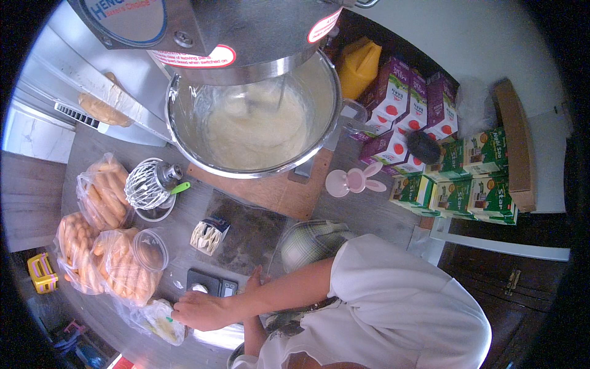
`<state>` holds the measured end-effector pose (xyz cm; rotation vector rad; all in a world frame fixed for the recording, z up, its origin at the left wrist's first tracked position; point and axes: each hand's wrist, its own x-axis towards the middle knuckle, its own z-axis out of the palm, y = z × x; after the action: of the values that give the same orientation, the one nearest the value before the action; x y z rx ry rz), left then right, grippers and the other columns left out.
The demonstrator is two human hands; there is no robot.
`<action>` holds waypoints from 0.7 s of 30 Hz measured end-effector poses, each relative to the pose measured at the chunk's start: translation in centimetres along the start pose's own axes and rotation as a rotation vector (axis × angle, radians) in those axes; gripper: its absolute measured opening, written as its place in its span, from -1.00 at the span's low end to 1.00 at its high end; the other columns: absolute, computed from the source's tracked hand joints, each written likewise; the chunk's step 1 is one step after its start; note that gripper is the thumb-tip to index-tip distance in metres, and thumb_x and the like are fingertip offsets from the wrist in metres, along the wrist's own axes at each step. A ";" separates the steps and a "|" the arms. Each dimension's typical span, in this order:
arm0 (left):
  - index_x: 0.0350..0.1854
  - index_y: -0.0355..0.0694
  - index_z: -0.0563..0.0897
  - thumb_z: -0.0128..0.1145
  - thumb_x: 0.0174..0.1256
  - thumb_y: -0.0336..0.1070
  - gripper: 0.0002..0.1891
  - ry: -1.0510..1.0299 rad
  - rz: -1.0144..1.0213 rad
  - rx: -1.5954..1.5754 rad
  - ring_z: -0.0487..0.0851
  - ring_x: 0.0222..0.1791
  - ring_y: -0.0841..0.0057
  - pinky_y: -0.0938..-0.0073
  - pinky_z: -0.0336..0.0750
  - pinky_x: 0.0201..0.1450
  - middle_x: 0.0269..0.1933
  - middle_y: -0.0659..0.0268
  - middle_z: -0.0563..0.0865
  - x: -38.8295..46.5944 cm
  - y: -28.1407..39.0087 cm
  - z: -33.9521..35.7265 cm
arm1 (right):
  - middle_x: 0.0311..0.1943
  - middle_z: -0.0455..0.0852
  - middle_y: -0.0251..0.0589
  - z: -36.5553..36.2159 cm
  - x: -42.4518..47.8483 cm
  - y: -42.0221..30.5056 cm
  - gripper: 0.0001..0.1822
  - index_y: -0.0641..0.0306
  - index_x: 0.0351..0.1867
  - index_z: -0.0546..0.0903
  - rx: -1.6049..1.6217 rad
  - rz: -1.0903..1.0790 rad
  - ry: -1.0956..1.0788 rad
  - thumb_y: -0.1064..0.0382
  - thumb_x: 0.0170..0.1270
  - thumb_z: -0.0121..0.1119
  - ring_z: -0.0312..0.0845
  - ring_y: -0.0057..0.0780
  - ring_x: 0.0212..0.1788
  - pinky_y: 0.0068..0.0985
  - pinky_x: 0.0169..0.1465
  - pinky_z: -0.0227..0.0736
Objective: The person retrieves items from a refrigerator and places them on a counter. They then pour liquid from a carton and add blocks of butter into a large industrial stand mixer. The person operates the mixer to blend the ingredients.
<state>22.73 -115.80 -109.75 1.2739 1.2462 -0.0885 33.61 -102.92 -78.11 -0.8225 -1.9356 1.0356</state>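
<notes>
My right hand [203, 312] reaches across, its fingers bent at the edge of a small clear plastic bag [161, 323] with pale contents; whether it grips the bag is unclear. My left hand [255, 279] is mostly hidden behind the right forearm, only some fingers showing. Beside them lies a dark digital kitchen scale [209, 279] with something small and white on it. An open carton [209, 236] with white contents stands on a dark mat. The steel bowl [253, 172] of a stand mixer [258, 41] holds pale creamy batter or cream.
Bags of finger-shaped biscuits [106, 193] and a clear round tub [150, 249] stand left. A cream-coated whisk attachment [150, 184] rests over a bowl. Milk cartons [392, 92], green-white boxes [488, 152], a yellow container [359, 67] and a pink bunny-shaped dish [355, 181] are right.
</notes>
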 end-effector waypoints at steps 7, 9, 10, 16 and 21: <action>0.30 -0.39 0.36 0.16 0.28 -0.11 -0.37 -0.007 -0.040 -0.196 0.43 0.29 0.00 0.22 0.30 0.35 0.25 -0.18 0.47 0.6 -1.1 0.5 | -0.52 0.65 0.05 -0.2 -0.2 0.0 -0.90 0.33 -0.51 0.58 -0.019 -0.011 0.026 0.34 -0.07 0.21 0.68 -0.04 -0.35 -0.15 -0.25 0.57; 0.31 -0.39 0.35 0.16 0.28 -0.11 -0.37 -0.013 -0.045 -0.165 0.43 0.28 0.00 0.22 0.30 0.35 0.25 -0.18 0.47 0.3 -0.2 0.2 | -0.51 0.65 0.06 -0.4 -0.2 -0.1 -0.90 0.33 -0.51 0.58 -0.009 0.000 0.012 0.34 -0.06 0.21 0.68 -0.03 -0.34 -0.15 -0.25 0.56; 0.31 -0.38 0.35 0.16 0.28 -0.11 -0.37 -0.014 -0.046 -0.149 0.43 0.28 0.00 0.22 0.30 0.35 0.25 -0.18 0.47 0.1 0.3 0.2 | -0.51 0.65 0.06 -0.7 -0.2 -0.2 -0.90 0.33 -0.50 0.58 -0.002 0.009 -0.007 0.34 -0.05 0.21 0.68 -0.03 -0.34 -0.15 -0.25 0.56; 0.32 -0.37 0.34 0.16 0.28 -0.11 -0.36 -0.031 -0.055 -0.110 0.43 0.28 0.00 0.21 0.31 0.34 0.25 -0.18 0.47 -0.6 2.0 -0.2 | -0.50 0.66 0.05 -0.7 0.0 -0.1 -0.90 0.35 -0.50 0.59 0.000 0.026 -0.057 0.34 -0.02 0.20 0.68 -0.03 -0.34 -0.14 -0.25 0.57; 0.33 -0.36 0.33 0.15 0.27 -0.11 -0.35 -0.030 -0.061 -0.103 0.44 0.28 -0.01 0.21 0.31 0.34 0.24 -0.19 0.48 -0.8 2.4 -0.3 | -0.51 0.66 0.04 -0.6 -0.2 -0.3 -0.90 0.35 -0.50 0.59 -0.015 -0.004 0.010 0.35 -0.04 0.20 0.69 -0.03 -0.37 -0.17 -0.26 0.59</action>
<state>23.71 -115.10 -107.54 1.1421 1.2477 -0.0855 34.14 -102.99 -77.73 -0.8302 -1.9381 1.0138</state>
